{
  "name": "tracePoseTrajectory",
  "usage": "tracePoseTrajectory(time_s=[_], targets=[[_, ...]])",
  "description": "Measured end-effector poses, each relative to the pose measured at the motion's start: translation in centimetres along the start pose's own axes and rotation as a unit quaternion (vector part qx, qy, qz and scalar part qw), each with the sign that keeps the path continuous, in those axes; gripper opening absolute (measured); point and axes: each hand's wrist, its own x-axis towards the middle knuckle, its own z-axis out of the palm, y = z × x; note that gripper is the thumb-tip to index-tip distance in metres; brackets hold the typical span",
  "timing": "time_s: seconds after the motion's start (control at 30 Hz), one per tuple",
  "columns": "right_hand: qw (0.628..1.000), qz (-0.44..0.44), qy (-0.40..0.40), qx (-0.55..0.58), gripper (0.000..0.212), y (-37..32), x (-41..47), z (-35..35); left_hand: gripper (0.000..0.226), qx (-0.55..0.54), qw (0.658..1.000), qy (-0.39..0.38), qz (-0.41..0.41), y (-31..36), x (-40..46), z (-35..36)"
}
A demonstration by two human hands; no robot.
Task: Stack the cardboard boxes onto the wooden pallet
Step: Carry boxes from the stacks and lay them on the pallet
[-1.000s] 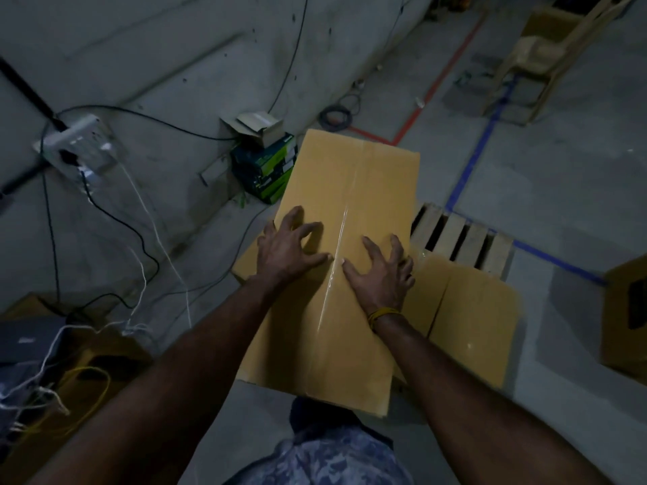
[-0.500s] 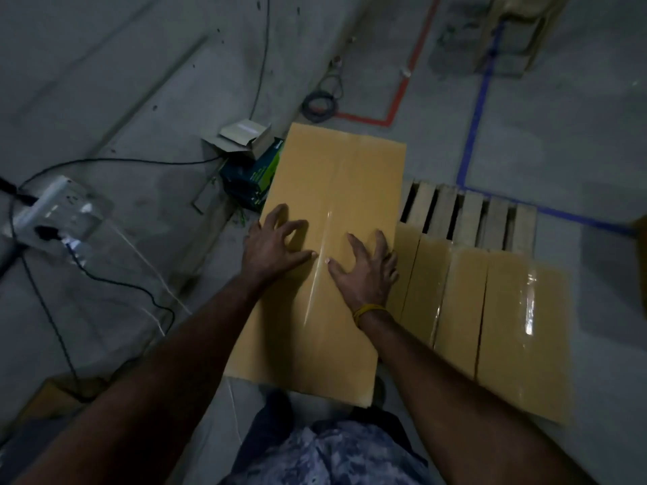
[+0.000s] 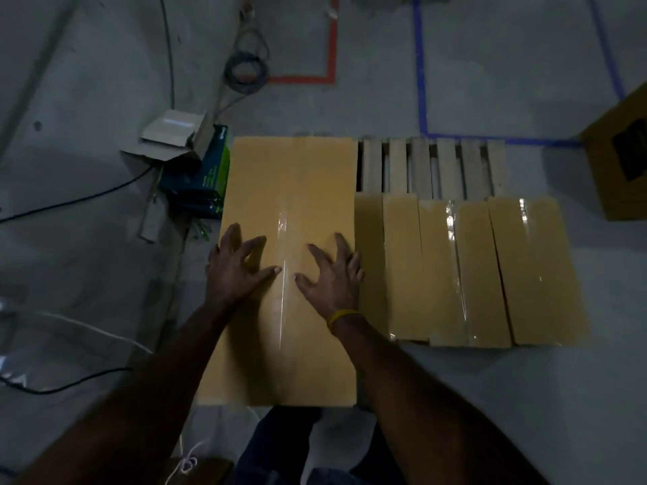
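1. Since half a second ago, we see our view swing right and down: the pallet and the boxes on it now lie square across the frame, and a coiled cable (image 3: 246,71) has come into sight at the top.
2. We press our left hand (image 3: 235,271) flat on the big cardboard box (image 3: 292,190), fingers spread and straight, gripping nothing, on the left side of its taped seam.
3. We lay our right hand (image 3: 331,278) the same way just right of the seam, fingers splayed, a yellow band (image 3: 341,316) on the wrist; it too holds nothing.
4. Our big box stands at the left end of the wooden pallet (image 3: 434,168), its top higher than its neighbours and its near end overhanging toward our legs.
5. We count a row of flatter taped boxes (image 3: 469,271) touching its right side, covering the pallet's near edge; bare slats show along the far edge.
6. We note a green carton stack (image 3: 210,176) just beside the box's far left corner, with an open grey carton (image 3: 171,134) on top.
7. We see blue floor tape (image 3: 422,64) and red floor tape (image 3: 331,40) beyond the pallet, and another brown box (image 3: 616,162) at the right edge of frame.
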Motion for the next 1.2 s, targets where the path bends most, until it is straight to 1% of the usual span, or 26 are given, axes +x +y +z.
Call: tracePoseTrajectory(time_s=[0.17, 0.37, 0.53, 0.67, 0.73, 0.83, 0.93, 1.03, 1.13, 1.2], targets=[[0.999, 0.031, -0.002, 0.013, 0.070, 0.4, 3.4, 3.8, 0.085, -0.013, 0.999, 0.010, 0.031, -2.6, 4.2, 2.7], [0.999, 0.039, -0.006, 0.020, 0.071, 3.4, 7.3, 6.9, 0.076, -0.045, 0.999, 0.004, 0.030, -3.1, 7.2, 7.2], [0.999, 0.048, -0.005, -0.005, 0.073, 5.9, 10.7, 8.9, 0.079, -0.052, 0.998, 0.004, 0.031, -3.7, 9.9, 11.2], [0.997, 0.056, -0.043, 0.002, 0.076, 7.7, 12.7, 11.2, 0.077, -0.056, 0.998, -0.009, 0.019, -5.1, 11.8, 14.3], [0.995, 0.055, -0.080, 0.007, 0.081, 8.9, 14.0, 12.3, 0.076, -0.048, 0.998, -0.035, 0.002, -5.9, 12.6, 15.7], [0.991, 0.030, -0.133, -0.004, 0.090, 10.3, 15.3, 13.7, 0.083, -0.031, 0.996, -0.082, -0.024, -6.5, 13.2, 17.1], [0.988, 0.033, -0.153, -0.020, 0.094, 10.5, 15.7, 13.5, 0.085, -0.027, 0.994, -0.103, -0.033, -6.3, 13.6, 17.1], [0.983, 0.038, -0.170, -0.058, 0.090, 9.4, 15.1, 11.9, 0.088, -0.003, 0.991, -0.128, -0.039, -5.4, 13.2, 16.1], [0.987, 0.038, -0.138, -0.074, 0.080, 7.8, 12.9, 9.5, 0.089, 0.000, 0.991, -0.130, -0.039, -3.4, 11.5, 14.5], [0.989, 0.034, -0.118, -0.076, 0.078, 6.9, 10.7, 8.1, 0.092, 0.008, 0.990, -0.139, -0.032, -1.9, 9.7, 13.4]])
